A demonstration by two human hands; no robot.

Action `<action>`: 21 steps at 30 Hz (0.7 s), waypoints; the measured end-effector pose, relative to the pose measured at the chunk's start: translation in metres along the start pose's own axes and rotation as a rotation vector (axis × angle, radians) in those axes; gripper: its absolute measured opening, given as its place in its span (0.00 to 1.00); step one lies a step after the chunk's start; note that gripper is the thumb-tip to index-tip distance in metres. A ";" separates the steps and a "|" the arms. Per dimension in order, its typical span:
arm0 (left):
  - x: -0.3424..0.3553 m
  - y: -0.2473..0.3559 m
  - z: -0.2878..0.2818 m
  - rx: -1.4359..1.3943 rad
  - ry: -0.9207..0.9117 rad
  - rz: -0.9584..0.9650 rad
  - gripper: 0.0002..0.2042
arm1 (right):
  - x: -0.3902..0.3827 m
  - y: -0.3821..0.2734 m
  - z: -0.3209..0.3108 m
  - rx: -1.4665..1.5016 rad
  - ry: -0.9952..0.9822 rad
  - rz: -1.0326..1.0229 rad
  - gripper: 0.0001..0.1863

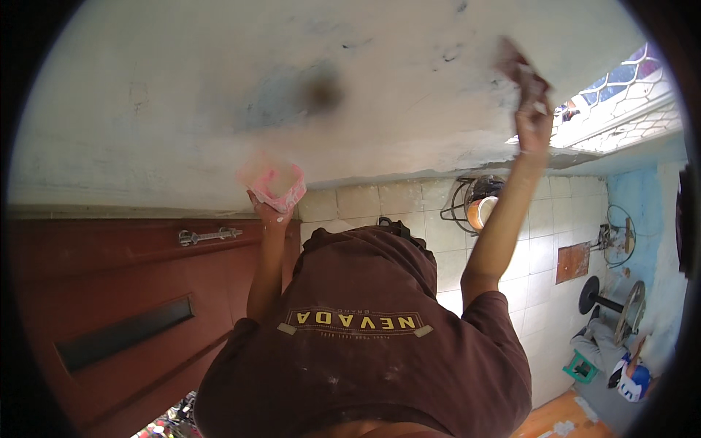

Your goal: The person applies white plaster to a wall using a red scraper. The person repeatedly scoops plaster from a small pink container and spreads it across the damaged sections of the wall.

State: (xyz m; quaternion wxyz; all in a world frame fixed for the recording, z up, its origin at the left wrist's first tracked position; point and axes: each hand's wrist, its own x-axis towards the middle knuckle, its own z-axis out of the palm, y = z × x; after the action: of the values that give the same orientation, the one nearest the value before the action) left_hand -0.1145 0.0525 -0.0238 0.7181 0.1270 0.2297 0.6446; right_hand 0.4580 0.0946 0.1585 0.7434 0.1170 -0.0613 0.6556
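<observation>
My left hand (270, 212) is closed on a pink plastic tub (280, 198), held low by the pale wall (190, 80). Whitish paste lies inside the tub and smears its rim, and light spots mark my fingers. High on the right, my right hand (535, 120) reaches up to the same wall. Its fingers look wrapped round a flat, dark reddish-brown thing (513, 58), smeared by motion so that its kind is unclear. Whether that thing touches the wall I cannot tell. White smears show on this hand too.
A red-brown door (131, 270) with a metal bolt is at my left. On the tiled floor (409, 201) stands a dark container (482, 208) beside a wire frame. A white-grilled opening (613, 98) is upper right. Another person (606, 347) sits far right, near a round-plated stand (610, 303) and green stool (580, 365).
</observation>
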 end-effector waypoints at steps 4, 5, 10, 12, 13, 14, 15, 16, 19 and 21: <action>0.002 -0.011 0.017 -0.043 0.094 0.047 0.34 | -0.051 -0.017 0.050 -0.640 0.014 -0.240 0.33; -0.004 -0.014 0.022 -0.062 0.120 0.074 0.35 | -0.061 -0.008 0.027 -0.919 0.036 -0.299 0.30; 0.001 -0.017 0.008 -0.070 -0.001 0.019 0.33 | -0.102 0.069 -0.210 -0.608 0.025 0.151 0.22; -0.008 -0.012 -0.003 -0.021 0.061 0.018 0.33 | -0.085 0.119 -0.232 -0.708 0.606 0.269 0.20; -0.008 -0.008 -0.009 0.026 0.021 0.010 0.33 | -0.074 0.115 -0.241 -0.667 0.594 0.234 0.21; 0.005 -0.011 -0.001 0.074 -0.049 -0.017 0.32 | -0.061 0.098 -0.259 -0.628 0.573 0.164 0.22; 0.014 -0.015 0.009 0.027 -0.073 -0.016 0.32 | -0.048 0.083 -0.265 -0.590 0.547 0.101 0.23; 0.016 -0.019 0.014 -0.024 -0.080 -0.007 0.33 | -0.040 0.056 -0.254 -0.737 0.076 -0.003 0.24; 0.009 -0.017 -0.031 0.274 -0.146 0.240 0.33 | 0.025 0.027 -0.110 -0.781 0.062 -0.152 0.24; 0.012 -0.021 -0.032 0.249 -0.145 0.222 0.34 | 0.037 -0.012 -0.002 -1.445 0.103 -0.284 0.23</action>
State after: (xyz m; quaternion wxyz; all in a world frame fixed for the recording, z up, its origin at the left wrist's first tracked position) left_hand -0.1110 0.0579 -0.0634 0.6358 0.2859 0.2399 0.6757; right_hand 0.4743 0.1292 0.1648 0.7147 -0.4259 -0.4271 0.3540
